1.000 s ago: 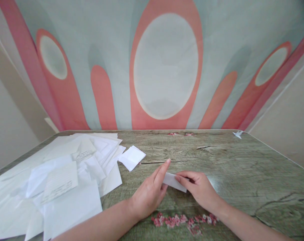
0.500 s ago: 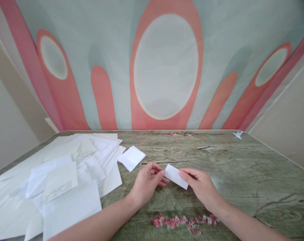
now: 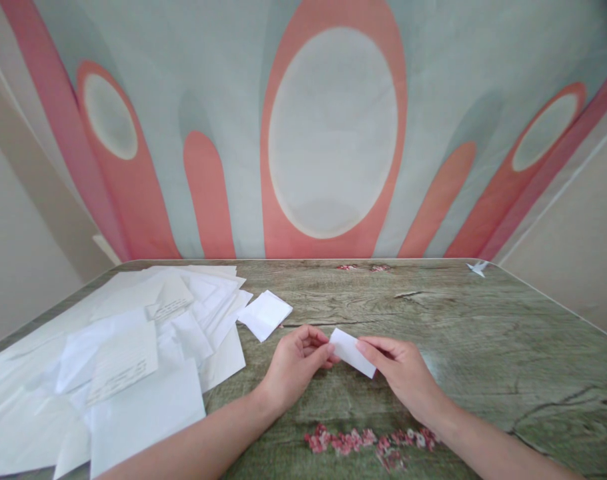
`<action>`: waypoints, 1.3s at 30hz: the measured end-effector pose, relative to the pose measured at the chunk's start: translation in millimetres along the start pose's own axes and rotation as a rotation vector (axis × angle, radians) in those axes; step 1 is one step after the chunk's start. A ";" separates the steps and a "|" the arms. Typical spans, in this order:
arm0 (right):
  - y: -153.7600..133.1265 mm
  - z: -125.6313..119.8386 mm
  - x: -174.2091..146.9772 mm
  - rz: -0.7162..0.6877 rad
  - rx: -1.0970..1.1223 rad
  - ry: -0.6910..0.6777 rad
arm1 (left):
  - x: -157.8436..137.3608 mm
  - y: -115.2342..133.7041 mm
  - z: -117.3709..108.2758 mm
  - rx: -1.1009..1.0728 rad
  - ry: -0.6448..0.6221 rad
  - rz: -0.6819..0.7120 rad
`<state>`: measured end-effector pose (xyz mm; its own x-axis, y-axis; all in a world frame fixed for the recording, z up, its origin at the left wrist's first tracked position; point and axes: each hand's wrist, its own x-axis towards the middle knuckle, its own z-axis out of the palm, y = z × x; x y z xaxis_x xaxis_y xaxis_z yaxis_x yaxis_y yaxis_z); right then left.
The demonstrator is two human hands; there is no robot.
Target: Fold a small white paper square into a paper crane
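A small folded piece of white paper (image 3: 352, 353) is held between my two hands, tilted down to the right. My left hand (image 3: 301, 360) pinches its left end between thumb and fingers. On the right end, the thumb of my right hand (image 3: 396, 367) presses on top while the fingers curl behind it. The paper's underside is hidden. Beyond my left hand, a short stack of white paper squares (image 3: 266, 315) lies on the wood-patterned table (image 3: 483, 360).
Loose white sheets (image 3: 148, 420) and smaller pieces spread over the table's left side, among them a printed pad (image 3: 124, 363). A folded paper bird (image 3: 477, 268) sits at the far right corner. Behind the table hangs a patterned curtain (image 3: 243, 193).
My left hand has shifted slightly right along the folded paper's left end. The right hand keeps its hold, and the whole view has moved very slightly.
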<state>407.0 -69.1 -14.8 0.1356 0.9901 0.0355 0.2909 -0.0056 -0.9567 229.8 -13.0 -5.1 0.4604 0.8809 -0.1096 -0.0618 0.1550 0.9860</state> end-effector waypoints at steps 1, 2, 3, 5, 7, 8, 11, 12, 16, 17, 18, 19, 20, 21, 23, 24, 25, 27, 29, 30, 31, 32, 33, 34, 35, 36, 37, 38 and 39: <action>0.0 0.1 0.1 0.000 -0.003 -0.001 | -0.1 0.3 0.2 0.014 0.004 -0.001; -0.1 0.2 0.2 0.001 -0.005 -0.002 | -0.2 0.6 0.3 0.028 0.008 -0.002; -0.3 0.3 0.2 0.003 -0.004 -0.003 | -0.4 0.8 0.5 0.041 0.012 -0.002; -0.7 0.8 0.3 0.002 0.000 -0.007 | -0.8 1.3 0.6 0.060 0.012 0.001; -0.9 1.4 0.2 -0.004 -0.006 -0.007 | -1.2 1.7 0.7 0.066 0.006 0.004; -0.9 1.7 0.1 -0.007 -0.011 -0.006 | -1.4 1.7 0.9 0.065 0.003 0.004; -0.3 2.4 -0.2 -0.007 -0.012 -0.008 | -1.8 0.7 1.3 0.058 0.002 -0.001; 0.0 2.5 -0.2 -0.005 -0.007 -0.016 | -1.8 0.0 1.3 0.056 0.001 -0.002; 1.3 2.4 -0.2 -0.006 -0.007 -0.044 | -1.1 -3.8 0.4 0.047 -0.024 0.008; 1.3 2.2 -0.1 -0.007 -0.009 -0.046 | -1.0 -4.4 0.1 0.047 -0.030 0.012; 1.3 2.1 0.1 -0.007 -0.011 -0.047 | -1.0 -4.8 -0.1 0.048 -0.036 0.015; 1.1 2.0 0.2 -0.008 -0.011 -0.050 | -1.1 -4.9 -0.3 0.049 -0.040 0.017; 0.8 1.9 0.4 -0.010 -0.012 -0.054 | -1.3 -4.8 -0.3 0.051 -0.043 0.017; 0.4 1.7 0.5 -0.012 -0.013 -0.057 | -1.5 -4.4 -0.2 0.053 -0.046 0.017; -0.5 1.4 0.7 -0.015 -0.015 -0.064 | -2.1 -3.6 0.3 0.063 -0.049 0.020; -0.8 1.2 0.7 -0.012 -0.013 -0.068 | -2.3 -3.4 0.6 0.071 -0.050 0.023; -1.1 1.0 0.7 -0.009 -0.011 -0.071 | -2.5 -3.3 0.8 0.077 -0.052 0.026; -1.0 0.6 0.5 -0.001 -0.005 -0.077 | -2.5 -3.7 0.9 0.082 -0.053 0.023; -0.2 0.4 0.2 0.004 -0.002 -0.081 | -2.1 -4.7 0.5 0.082 -0.054 0.017; 0.5 0.3 0.1 0.007 -0.003 -0.083 | -1.8 -5.4 0.2 0.083 -0.054 0.015; 1.1 0.2 0.1 0.011 -0.001 -0.084 | -1.5 -6.0 -0.1 0.085 -0.057 0.016; 1.7 0.0 0.2 0.016 0.003 -0.086 | -1.3 -6.5 -0.4 0.088 -0.059 0.018; 2.0 -0.3 0.4 0.020 0.010 -0.091 | -1.1 -6.9 -0.6 0.090 -0.063 0.021; 2.0 -0.6 0.7 0.022 0.020 -0.095 | -1.1 -7.2 -0.7 0.090 -0.068 0.024; 1.5 -1.0 1.1 0.023 0.032 -0.104 | -1.3 -7.4 -0.6 0.091 -0.075 0.028; 0.4 -1.5 1.6 0.021 0.043 -0.121 | -1.7 -7.5 -0.3 0.092 -0.084 0.033; -1.2 -2.1 2.0 0.014 0.046 -0.151 | -2.4 -7.5 0.1 0.093 -0.095 0.036; -3.3 -2.7 2.2 0.002 0.035 -0.193 | -3.3 -7.5 0.6 0.095 -0.110 0.039; -5.6 -3.4 2.2 -0.014 0.012 -0.239 | -4.3 -7.5 1.2 0.096 -0.127 0.043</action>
<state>408.9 -67.3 -8.4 -0.0965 0.9951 -0.0196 0.2801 0.0082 -0.9599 229.3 -18.5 -11.9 0.5681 0.8210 -0.0563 -0.0018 0.0696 0.9976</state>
